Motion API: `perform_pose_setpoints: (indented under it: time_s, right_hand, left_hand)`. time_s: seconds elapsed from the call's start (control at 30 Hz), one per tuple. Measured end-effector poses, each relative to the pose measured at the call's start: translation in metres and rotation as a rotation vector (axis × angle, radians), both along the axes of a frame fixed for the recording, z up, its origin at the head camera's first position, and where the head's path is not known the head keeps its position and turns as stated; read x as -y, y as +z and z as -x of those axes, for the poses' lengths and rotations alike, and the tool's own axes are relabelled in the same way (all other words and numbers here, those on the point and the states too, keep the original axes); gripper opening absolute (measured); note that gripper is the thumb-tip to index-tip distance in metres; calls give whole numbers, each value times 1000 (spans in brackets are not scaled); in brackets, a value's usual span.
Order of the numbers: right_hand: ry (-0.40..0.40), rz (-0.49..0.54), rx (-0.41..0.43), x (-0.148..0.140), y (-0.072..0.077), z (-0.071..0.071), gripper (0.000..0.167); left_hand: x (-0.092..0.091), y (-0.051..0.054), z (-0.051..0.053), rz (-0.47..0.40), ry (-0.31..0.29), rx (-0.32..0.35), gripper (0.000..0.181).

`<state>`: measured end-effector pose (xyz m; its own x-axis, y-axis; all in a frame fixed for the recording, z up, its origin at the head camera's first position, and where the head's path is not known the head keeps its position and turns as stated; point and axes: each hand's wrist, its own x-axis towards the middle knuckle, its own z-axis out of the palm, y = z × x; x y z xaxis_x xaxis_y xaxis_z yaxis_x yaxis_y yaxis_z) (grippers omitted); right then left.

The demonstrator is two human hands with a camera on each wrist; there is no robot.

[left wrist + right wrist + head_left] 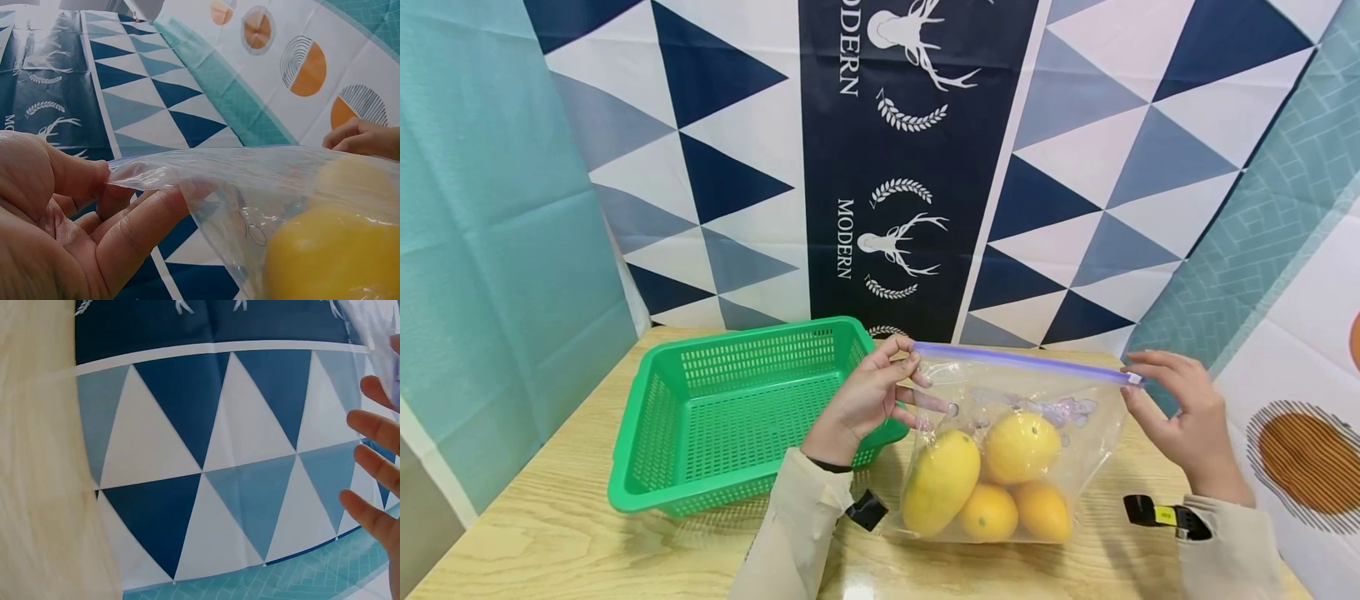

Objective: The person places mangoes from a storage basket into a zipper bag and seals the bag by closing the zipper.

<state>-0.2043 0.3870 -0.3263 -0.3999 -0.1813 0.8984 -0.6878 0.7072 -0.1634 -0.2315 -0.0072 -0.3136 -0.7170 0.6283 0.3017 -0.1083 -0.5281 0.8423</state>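
Note:
A clear zip bag [1101, 442] stands on the table, with a purple zip strip [1022, 362] along its top. Inside are a yellow mango-like fruit [942, 483], a rounder yellow fruit [1022, 447] and two orange fruits [988, 512]. My left hand [861, 400] pinches the bag's top left corner between thumb and fingers; the left wrist view shows the film [147, 175] in that pinch. At the strip's right end, my right hand [1187, 417] pinches the small white slider [1134, 378] between thumb and index finger. Several right fingers [375, 428] show in the right wrist view.
A green slotted plastic basket [625, 450] stands left of the bag, close to my left forearm. Beneath both is a wooden table [550, 533]. Patterned cloths [737, 125] hang behind the table and at its sides.

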Motion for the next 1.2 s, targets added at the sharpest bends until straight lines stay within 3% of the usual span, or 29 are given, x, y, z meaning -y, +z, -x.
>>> perform_pose_setpoints:
  time_s: [0.1, 0.2, 0.3, 0.37, 0.47, 0.6, 0.7, 0.87, 1.1, 1.2]
  right_hand:
    - [-19, -4, -36, 3, -5, 0, 60]
    - [-32, 20, -46, 7, -8, -2, 60]
    - [-8, 61, -34, 11, -10, -5, 47]
    - [64, 119, -4, 13, -10, -7, 28]
    - [251, 268, 74, 16, -9, -10, 3]
    - [525, 491, 195, 18, -5, -14, 7]
    - [704, 575, 275, 18, -2, -17, 12]
    - [958, 603, 406, 19, 6, -21, 25]
    - [1257, 546, 563, 20, 19, -29, 35]
    - [1354, 537, 618, 15, 22, -34, 39]
  left_hand:
    - [-1, 0, 0, 11, 11, 3, 24]
    - [-1, 1, 0, 15, 19, 9, 24]
    - [-1, 2, 0, 12, 19, 15, 24]
    - [-1, 3, -1, 6, 11, 18, 24]
    - [0, 3, 0, -3, -13, 17, 24]
    - [2, 2, 1, -17, -58, -3, 22]
    - [3, 2, 2, -25, -81, -12, 20]
    - [4, 3, 1, -27, -98, -11, 20]
    - [5, 8, -5, -21, -112, -27, 26]
    - [4, 9, -7, -36, -151, -39, 26]
